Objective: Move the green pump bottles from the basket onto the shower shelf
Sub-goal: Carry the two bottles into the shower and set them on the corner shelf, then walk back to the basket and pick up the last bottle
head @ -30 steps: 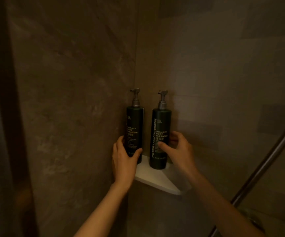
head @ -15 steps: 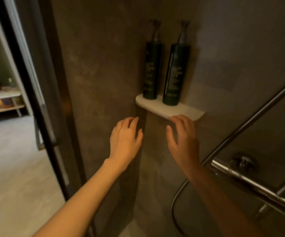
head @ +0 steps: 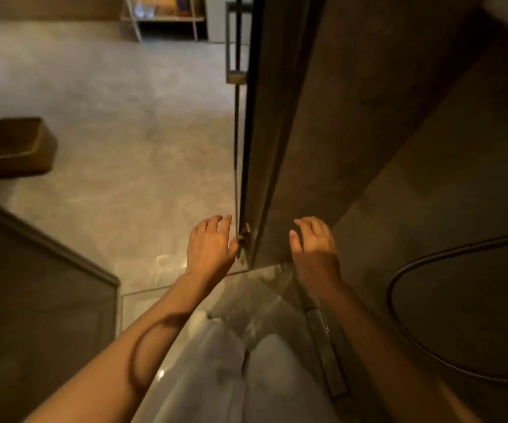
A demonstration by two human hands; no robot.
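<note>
My left hand (head: 210, 245) hangs in front of me with fingers loosely spread and nothing in it, close to the lower corner of the glass shower door (head: 243, 148). My right hand (head: 313, 242) is level with it on the other side of the door edge, also empty with fingers apart. A brown basket (head: 11, 148) stands on the floor at the far left. The green pump bottles and the shower shelf are out of view above the frame.
The dark shower wall (head: 384, 117) runs up the right side. A black shower hose (head: 405, 270) loops at the right. A wooden shelf unit (head: 167, 16) stands across the pale tiled floor (head: 124, 117). A dark panel (head: 32, 300) fills the lower left.
The view has swung down from the shelf to the floor. Both hands let go of the bottles, dropped from below the shelf and now hang empty near the door's base.
</note>
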